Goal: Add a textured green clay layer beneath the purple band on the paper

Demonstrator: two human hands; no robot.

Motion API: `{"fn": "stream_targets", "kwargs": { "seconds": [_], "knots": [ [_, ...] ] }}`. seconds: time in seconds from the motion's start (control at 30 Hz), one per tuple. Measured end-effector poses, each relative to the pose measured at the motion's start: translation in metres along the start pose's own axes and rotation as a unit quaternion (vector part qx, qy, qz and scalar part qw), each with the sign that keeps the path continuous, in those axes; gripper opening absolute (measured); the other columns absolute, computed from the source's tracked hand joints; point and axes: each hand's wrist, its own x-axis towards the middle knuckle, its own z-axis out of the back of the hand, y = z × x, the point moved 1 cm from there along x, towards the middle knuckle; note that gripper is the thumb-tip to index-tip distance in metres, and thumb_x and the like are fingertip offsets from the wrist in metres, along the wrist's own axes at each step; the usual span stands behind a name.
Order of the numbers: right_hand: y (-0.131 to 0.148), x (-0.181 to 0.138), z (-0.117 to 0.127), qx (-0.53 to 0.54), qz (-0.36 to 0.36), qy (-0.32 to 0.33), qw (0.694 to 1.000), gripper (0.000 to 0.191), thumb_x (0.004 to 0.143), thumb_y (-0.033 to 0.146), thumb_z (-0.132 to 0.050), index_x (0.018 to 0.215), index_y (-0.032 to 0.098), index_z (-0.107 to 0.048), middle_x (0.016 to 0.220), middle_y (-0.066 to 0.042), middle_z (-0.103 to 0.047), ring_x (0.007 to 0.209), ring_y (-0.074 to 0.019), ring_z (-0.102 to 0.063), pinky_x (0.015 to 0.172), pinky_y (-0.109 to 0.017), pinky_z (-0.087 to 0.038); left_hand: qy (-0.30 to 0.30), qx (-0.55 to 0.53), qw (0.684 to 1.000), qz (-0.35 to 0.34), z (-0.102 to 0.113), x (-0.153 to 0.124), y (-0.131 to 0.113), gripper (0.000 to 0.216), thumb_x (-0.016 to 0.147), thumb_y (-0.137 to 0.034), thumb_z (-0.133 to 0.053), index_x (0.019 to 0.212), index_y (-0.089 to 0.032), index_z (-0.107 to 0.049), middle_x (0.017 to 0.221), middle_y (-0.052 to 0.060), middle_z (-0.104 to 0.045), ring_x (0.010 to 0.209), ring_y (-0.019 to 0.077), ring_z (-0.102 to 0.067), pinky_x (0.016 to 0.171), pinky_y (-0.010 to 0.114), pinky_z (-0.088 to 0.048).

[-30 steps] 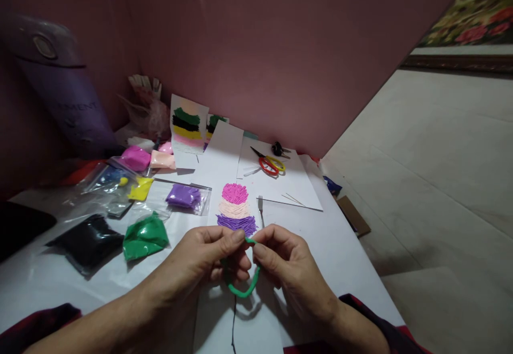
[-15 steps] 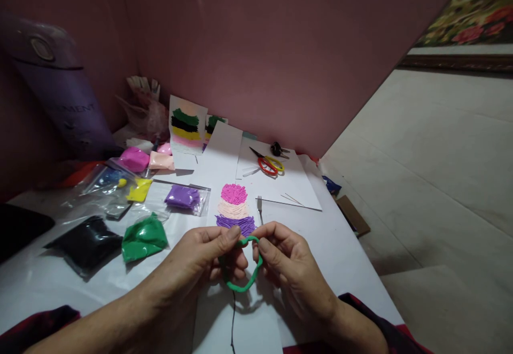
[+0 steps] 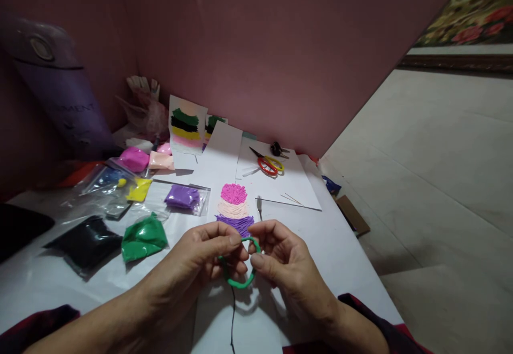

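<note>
Between my two hands a thin green clay strand (image 3: pixel 241 283) hangs in a loop above the paper. My left hand (image 3: pixel 212 250) is closed, its thumb and forefinger pinching the loop's upper left. My right hand (image 3: pixel 284 260) pinches the loop's right side between thumb and fingers. Just beyond my fingers lies a layered clay picture (image 3: pixel 234 210), with a magenta top, a pale peach middle and a textured purple band. A small fork (image 3: pixel 259 204) rests to its right, partly hidden by my right hand. A thin black line (image 3: pixel 233 316) runs down the paper below the loop.
On the left lie a green clay packet (image 3: pixel 144 238), a black packet (image 3: pixel 86 244), a purple packet (image 3: pixel 182 197) and a yellow one (image 3: pixel 139 189). Scissors (image 3: pixel 267 164) lie on paper at the back. A painted card (image 3: pixel 186 124) leans near the wall beside a purple bottle (image 3: pixel 68 87).
My right thumb has slid slightly down and left along the green strand. The loop has become a little smaller and its bottom sits slightly higher. My left hand has barely moved.
</note>
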Motion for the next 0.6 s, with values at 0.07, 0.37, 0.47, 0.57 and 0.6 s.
{"fn": "stream_targets", "kwargs": {
  "seconds": [0.07, 0.37, 0.47, 0.57, 0.6],
  "knots": [
    [-0.0003, 0.0004, 0.0006, -0.011, 0.012, -0.016, 1.0, 0.031, 0.072, 0.029, -0.081, 0.095, 0.019, -0.064, 0.086, -0.002, -0.066, 0.075, -0.0142, -0.059, 0.067, -0.027, -0.047, 0.002, 0.001, 1.0, 0.004, -0.0004, -0.0013, -0.0002, 0.013, 0.075, -0.022, -0.074, 0.079, -0.015, -0.064, 0.071, 0.004, -0.068, 0.064, 0.0155, -0.062, 0.066, 0.027, -0.045],
    [0.0009, 0.0028, 0.0, -0.048, 0.032, -0.016, 0.998, 0.008, 0.078, 0.026, -0.075, 0.08, 0.019, -0.071, 0.065, 0.002, -0.061, 0.055, -0.0091, -0.048, 0.052, -0.023, -0.038, -0.031, 0.048, 0.998, 0.002, 0.001, 0.0016, 0.0016, 0.03, 0.063, -0.034, -0.086, 0.078, -0.012, -0.071, 0.063, 0.003, -0.067, 0.06, 0.0124, -0.057, 0.061, 0.023, -0.038],
    [0.001, 0.0016, 0.0011, -0.054, 0.025, -0.022, 0.998, 0.013, 0.076, 0.027, -0.077, 0.085, 0.02, -0.071, 0.067, 0.002, -0.06, 0.055, -0.0089, -0.046, 0.05, -0.022, -0.036, -0.033, 0.075, 0.997, -0.01, 0.001, 0.0017, 0.0019, 0.029, 0.061, -0.032, -0.087, 0.075, -0.012, -0.072, 0.06, 0.004, -0.068, 0.06, 0.0126, -0.056, 0.061, 0.024, -0.038],
    [0.0002, 0.0001, 0.0024, -0.043, 0.019, -0.035, 0.998, 0.019, 0.076, 0.029, -0.077, 0.09, 0.02, -0.069, 0.07, 0.002, -0.059, 0.053, -0.0076, -0.042, 0.047, -0.021, -0.032, -0.045, 0.081, 0.996, -0.015, -0.0004, 0.0013, 0.0013, 0.026, 0.064, -0.034, -0.084, 0.072, -0.012, -0.073, 0.061, 0.004, -0.067, 0.06, 0.0129, -0.055, 0.062, 0.025, -0.038],
    [-0.0003, -0.0001, 0.0026, -0.04, 0.018, -0.036, 0.998, 0.018, 0.076, 0.029, -0.077, 0.089, 0.019, -0.068, 0.069, 0.003, -0.058, 0.052, -0.0071, -0.04, 0.046, -0.021, -0.031, -0.048, 0.076, 0.996, -0.015, -0.0008, 0.0013, 0.001, 0.026, 0.065, -0.034, -0.084, 0.071, -0.012, -0.073, 0.062, 0.003, -0.067, 0.061, 0.0129, -0.055, 0.063, 0.025, -0.038]
  ]
}}
